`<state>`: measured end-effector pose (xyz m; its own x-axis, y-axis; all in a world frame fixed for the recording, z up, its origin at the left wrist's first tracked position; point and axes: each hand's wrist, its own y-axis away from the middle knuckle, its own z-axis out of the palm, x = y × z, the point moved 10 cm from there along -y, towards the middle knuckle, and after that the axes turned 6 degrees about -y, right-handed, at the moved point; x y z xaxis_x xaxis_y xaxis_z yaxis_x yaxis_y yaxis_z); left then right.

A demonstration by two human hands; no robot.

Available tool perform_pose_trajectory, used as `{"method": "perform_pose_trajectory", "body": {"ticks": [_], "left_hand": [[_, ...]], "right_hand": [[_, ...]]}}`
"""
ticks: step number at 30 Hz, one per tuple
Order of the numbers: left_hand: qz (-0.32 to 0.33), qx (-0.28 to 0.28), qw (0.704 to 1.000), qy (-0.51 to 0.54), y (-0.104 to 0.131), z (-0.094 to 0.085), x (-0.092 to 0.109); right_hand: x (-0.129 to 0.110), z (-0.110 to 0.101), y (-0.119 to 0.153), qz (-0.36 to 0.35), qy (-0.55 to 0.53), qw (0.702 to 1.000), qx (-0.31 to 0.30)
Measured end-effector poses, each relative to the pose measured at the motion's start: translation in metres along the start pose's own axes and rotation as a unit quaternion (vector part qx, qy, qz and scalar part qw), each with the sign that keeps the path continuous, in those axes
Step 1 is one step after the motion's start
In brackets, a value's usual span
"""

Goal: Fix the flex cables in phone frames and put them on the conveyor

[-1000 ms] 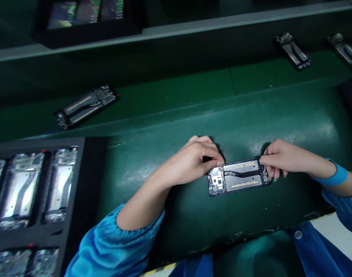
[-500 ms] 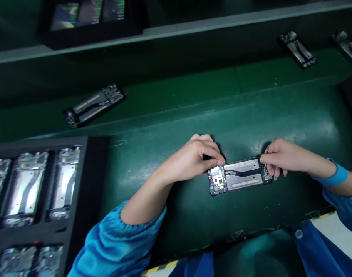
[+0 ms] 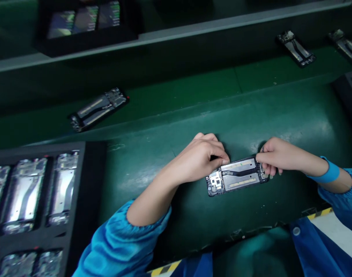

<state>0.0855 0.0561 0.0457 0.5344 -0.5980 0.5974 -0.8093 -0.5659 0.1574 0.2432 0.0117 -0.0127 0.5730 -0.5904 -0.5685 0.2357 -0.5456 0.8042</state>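
Observation:
An opened phone (image 3: 239,177) lies on the green mat, its circuit board at the left end and a dark flex cable running along its bare metal middle. My left hand (image 3: 203,159) has thumb and fingers closed at the phone's upper edge, near the board. At the right end my right hand (image 3: 275,157) is closed around a thin metal tool (image 3: 262,149), mostly hidden by the fingers; its kind is hard to make out. The tool's lower part is by the small parts at that end of the phone.
A black tray (image 3: 91,184) with several opened phones stands at the left. Another opened phone (image 3: 99,109) lies beyond it, and two more, one of them this phone (image 3: 296,49), lie far right. A dark tray (image 3: 347,96) is at the right edge; a black box (image 3: 89,40) sits on the shelf.
My left hand has slid a little to the right along the phone's upper edge. My right hand keeps its place at the right end. The whole view has shifted slightly.

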Motion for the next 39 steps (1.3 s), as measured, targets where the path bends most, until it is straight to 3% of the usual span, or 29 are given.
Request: {"method": "perform_pose_trajectory", "body": {"ticks": [7,11,15,19,22,24,26,31,35,39], "left_hand": [[0.034,0.004,0.999,-0.032,-0.043,0.009,0.037],[0.039,0.009,0.997,-0.062,-0.060,0.012,0.047],[0.024,-0.005,0.998,-0.054,-0.055,0.016,0.043],[-0.024,0.030,0.996,-0.086,-0.036,0.014,0.035],[-0.053,0.034,0.993,-0.102,-0.028,0.018,0.032],[-0.059,0.026,0.995,-0.081,-0.027,0.021,0.033],[-0.061,0.026,0.997,-0.026,-0.027,0.022,0.033],[-0.079,0.133,0.982,0.112,-0.025,0.006,0.032],[-0.096,0.221,0.962,0.130,-0.019,-0.003,0.031],[-0.103,0.246,0.950,0.164,-0.016,-0.004,0.031]], "right_hand": [[0.000,0.000,-0.002,-0.013,-0.009,1.000,0.009],[-0.003,-0.001,0.001,-0.005,-0.006,1.000,0.019],[-0.005,0.001,0.002,-0.014,-0.020,0.999,0.022],[-0.001,0.001,0.001,-0.037,-0.060,0.998,0.000],[-0.009,-0.019,0.008,-0.141,-0.167,0.975,0.039],[-0.016,-0.046,0.023,-0.244,-0.211,0.937,0.137],[-0.021,-0.058,0.038,-0.312,-0.185,0.907,0.213],[-0.032,-0.023,0.034,-0.314,-0.092,0.930,0.166],[-0.043,-0.018,0.042,-0.353,-0.079,0.909,0.207],[-0.047,-0.020,0.049,-0.389,-0.071,0.888,0.233]]}}
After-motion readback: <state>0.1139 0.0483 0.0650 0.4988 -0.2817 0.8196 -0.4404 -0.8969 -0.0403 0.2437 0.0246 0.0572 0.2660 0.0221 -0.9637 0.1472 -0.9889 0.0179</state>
